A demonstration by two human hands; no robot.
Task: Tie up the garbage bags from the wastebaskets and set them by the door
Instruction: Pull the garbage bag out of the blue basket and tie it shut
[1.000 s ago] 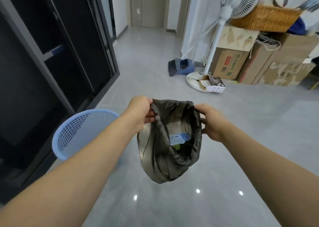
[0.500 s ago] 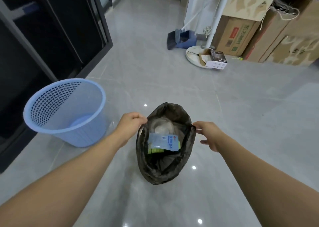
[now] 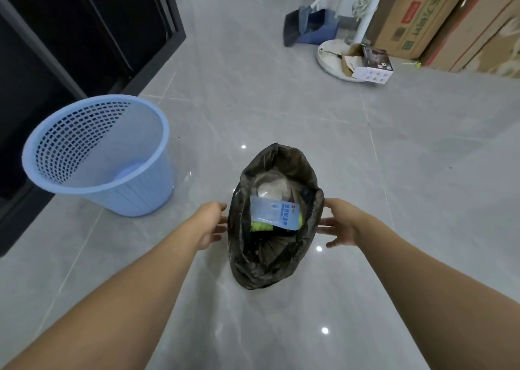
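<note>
A dark, translucent garbage bag (image 3: pixel 270 260) stands on the grey tiled floor with its mouth open. Inside it lie a light blue packet (image 3: pixel 274 212), a clear plastic lid and something yellow-green. My left hand (image 3: pixel 209 224) is just left of the bag's rim, fingers apart, holding nothing. My right hand (image 3: pixel 340 223) is just right of the rim, fingers spread, also apart from the plastic. The light blue mesh wastebasket (image 3: pixel 98 156) stands unlined to the left of the bag.
Black glass sliding doors (image 3: pixel 84 32) run along the left. At the back right are a fan's white round base (image 3: pixel 332 57), a small printed box (image 3: pixel 371 66), a blue dustpan with broom (image 3: pixel 309 26) and stacked cardboard boxes (image 3: pixel 439 18).
The bag was held up by its rim with both hands, then lowered onto the floor. Both hands have now let go of the rim and opened.
</note>
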